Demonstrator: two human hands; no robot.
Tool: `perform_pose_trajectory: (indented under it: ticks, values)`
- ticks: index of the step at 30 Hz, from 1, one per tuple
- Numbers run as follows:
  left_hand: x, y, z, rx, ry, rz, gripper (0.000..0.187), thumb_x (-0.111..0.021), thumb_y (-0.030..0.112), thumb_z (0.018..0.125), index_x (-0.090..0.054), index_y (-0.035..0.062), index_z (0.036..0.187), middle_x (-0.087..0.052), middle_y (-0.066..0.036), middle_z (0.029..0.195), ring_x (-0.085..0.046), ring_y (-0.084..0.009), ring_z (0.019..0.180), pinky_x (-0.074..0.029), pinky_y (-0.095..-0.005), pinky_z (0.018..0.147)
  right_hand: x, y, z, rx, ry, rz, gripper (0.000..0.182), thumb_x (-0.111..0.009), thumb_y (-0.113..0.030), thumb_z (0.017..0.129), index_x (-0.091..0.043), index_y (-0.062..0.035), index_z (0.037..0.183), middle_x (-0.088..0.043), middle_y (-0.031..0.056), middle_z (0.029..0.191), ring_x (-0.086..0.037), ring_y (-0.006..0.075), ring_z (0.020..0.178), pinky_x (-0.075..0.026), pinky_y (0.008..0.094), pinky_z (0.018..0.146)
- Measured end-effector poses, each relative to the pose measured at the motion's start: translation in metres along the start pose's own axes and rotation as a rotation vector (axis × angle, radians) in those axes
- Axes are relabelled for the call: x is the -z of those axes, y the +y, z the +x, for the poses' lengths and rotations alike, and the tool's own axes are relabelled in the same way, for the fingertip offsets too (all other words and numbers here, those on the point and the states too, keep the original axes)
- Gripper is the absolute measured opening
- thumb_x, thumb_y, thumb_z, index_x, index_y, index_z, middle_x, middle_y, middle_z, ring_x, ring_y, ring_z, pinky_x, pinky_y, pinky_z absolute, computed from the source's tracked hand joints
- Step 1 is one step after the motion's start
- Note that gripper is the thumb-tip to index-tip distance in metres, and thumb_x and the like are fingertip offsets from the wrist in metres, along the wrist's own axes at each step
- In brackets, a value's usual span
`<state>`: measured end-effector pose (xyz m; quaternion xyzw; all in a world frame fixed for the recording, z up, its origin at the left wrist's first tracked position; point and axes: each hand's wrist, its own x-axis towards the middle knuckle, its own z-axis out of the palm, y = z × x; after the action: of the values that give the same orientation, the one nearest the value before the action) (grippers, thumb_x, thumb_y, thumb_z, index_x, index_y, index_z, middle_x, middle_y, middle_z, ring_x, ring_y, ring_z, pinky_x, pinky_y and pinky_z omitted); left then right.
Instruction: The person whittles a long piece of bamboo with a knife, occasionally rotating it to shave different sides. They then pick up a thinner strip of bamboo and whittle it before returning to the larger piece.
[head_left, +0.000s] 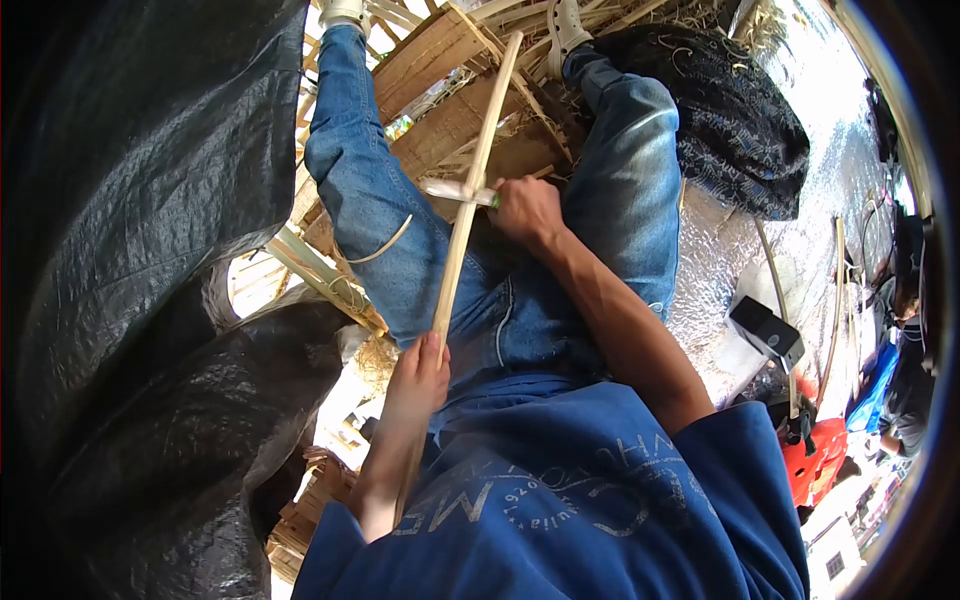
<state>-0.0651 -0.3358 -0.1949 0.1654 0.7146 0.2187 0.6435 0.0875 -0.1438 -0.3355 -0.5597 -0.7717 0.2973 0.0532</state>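
A long pale bamboo strip (488,130) slants up between my knees, its far end near my feet. My left hand (424,374) is closed round its lower part, close to my waist. In my right hand (530,208) is a knife, gripped by its handle, most of which my fingers hide. The knife blade (445,189) lies crosswise against the strip at about its middle. A thin curled shaving (384,243) rests on my jeans at the left thigh.
Wooden boards (430,62) and loose bamboo slivers lie between my feet. Black plastic sheeting (170,150) hangs at the left. At right are a dark patterned cloth (735,120), a black box-like object (765,326) and a red item (815,462). Part of another person shows at the right edge.
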Motion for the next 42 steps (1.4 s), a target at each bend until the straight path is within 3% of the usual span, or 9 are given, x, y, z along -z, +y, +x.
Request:
perform_pose_trajectory:
  ticks: [5, 9, 10, 13, 16, 18, 20, 29, 42]
  values:
    - [0.008, 0.011, -0.059, 0.164, 0.058, -0.014, 0.032, -0.041, 0.039, 0.098, -0.05, 0.0095, 0.089, -0.036, 0.006, 0.056, -0.032, -0.0022, 0.043, -0.024, -0.0168, 0.04, 0.011, 0.0, 0.007, -0.057, 0.008, 0.054, 0.017, -0.055, -0.021, 0.072, -0.07, -0.0116, 0.073, -0.066, 0.0167, 0.071, -0.066, 0.0341, 0.067, -0.053, 0.0423, 0.059]
    - [0.049, -0.107, -0.129, -0.985, 0.466, 1.139, 0.014, -0.055, 0.011, 0.088, -0.052, 0.0048, 0.076, -0.048, -0.005, 0.064, -0.047, -0.0194, 0.054, -0.038, -0.0317, 0.047, -0.009, 0.021, 0.03, -0.192, 0.065, 0.07, 0.025, -0.056, -0.021, 0.076, -0.068, 0.0005, 0.077, -0.063, 0.0248, 0.077, -0.063, 0.0412, 0.073, -0.053, 0.0456, 0.068]
    - [0.053, -0.101, -0.139, -0.98, 0.466, 1.136, 0.014, -0.055, 0.011, 0.088, -0.052, 0.0048, 0.076, -0.048, -0.005, 0.064, -0.047, -0.0194, 0.054, -0.038, -0.0317, 0.047, -0.013, 0.021, 0.032, -0.191, 0.06, 0.068, 0.025, -0.056, -0.021, 0.076, -0.068, 0.0005, 0.077, -0.063, 0.0248, 0.077, -0.063, 0.0412, 0.073, -0.053, 0.0456, 0.068]
    - [0.053, -0.073, -0.172, -0.087, 0.111, 0.433, 0.01, -0.053, 0.01, 0.089, -0.058, 0.0027, 0.085, -0.051, -0.009, 0.067, -0.053, -0.0196, 0.065, -0.045, -0.0297, 0.056, -0.014, 0.014, 0.034, -0.174, 0.099, 0.031, 0.025, -0.057, -0.022, 0.077, -0.067, 0.0006, 0.076, -0.063, 0.0253, 0.076, -0.063, 0.0418, 0.072, -0.053, 0.0458, 0.067]
    - [0.038, -0.094, -0.149, -0.089, 0.28, 0.626, 0.014, -0.049, 0.011, 0.092, -0.054, 0.0029, 0.082, -0.049, -0.007, 0.065, -0.051, -0.0153, 0.061, -0.041, -0.0286, 0.052, 0.015, -0.01, 0.012, -0.022, 0.011, 0.05, 0.029, -0.057, -0.027, 0.079, -0.068, -0.0013, 0.073, -0.062, 0.0253, 0.071, -0.063, 0.042, 0.071, -0.052, 0.0458, 0.067]
    - [0.02, -0.076, -0.112, -0.55, 0.403, 0.72, 0.019, -0.044, 0.015, 0.096, -0.053, 0.003, 0.086, -0.048, -0.007, 0.062, -0.049, -0.0133, 0.057, -0.037, -0.029, 0.049, 0.024, -0.018, -0.006, 0.07, 0.006, 0.053, 0.03, -0.056, -0.027, 0.081, -0.067, -0.0011, 0.07, -0.06, 0.0259, 0.067, -0.062, 0.0424, 0.067, -0.051, 0.0469, 0.065]
    - [0.018, -0.052, -0.079, -0.163, 0.105, 0.156, 0.022, -0.04, 0.019, 0.098, -0.053, 0.0023, 0.093, -0.05, -0.006, 0.061, -0.051, -0.0141, 0.056, -0.039, -0.0297, 0.05, 0.027, -0.019, -0.014, 0.147, 0.005, 0.062, 0.032, -0.054, -0.027, 0.082, -0.066, -0.0009, 0.068, -0.059, 0.0265, 0.063, -0.061, 0.0427, 0.064, -0.051, 0.0479, 0.064]
    - [-0.02, 0.025, 0.01, -0.6, 0.291, 0.811, 0.018, -0.04, 0.02, 0.097, -0.042, 0.0028, 0.091, -0.055, -0.021, 0.064, -0.056, -0.0429, 0.064, -0.041, -0.0493, 0.055, 0.022, -0.014, -0.024, 0.202, 0.013, 0.113, 0.036, -0.051, -0.029, 0.087, -0.063, -0.0036, 0.063, -0.059, 0.0206, 0.061, -0.059, 0.039, 0.059, -0.049, 0.0463, 0.059]
    - [-0.036, 0.057, 0.091, -0.595, 0.317, 1.06, 0.033, -0.033, 0.027, 0.099, -0.049, 0.0, 0.088, -0.059, -0.026, 0.067, -0.058, -0.0455, 0.066, -0.044, -0.0528, 0.059, 0.01, -0.01, -0.019, 0.235, -0.172, 0.143, 0.026, -0.055, -0.026, 0.078, -0.067, -0.0048, 0.071, -0.061, 0.0207, 0.064, -0.062, 0.0382, 0.063, -0.051, 0.0451, 0.061]
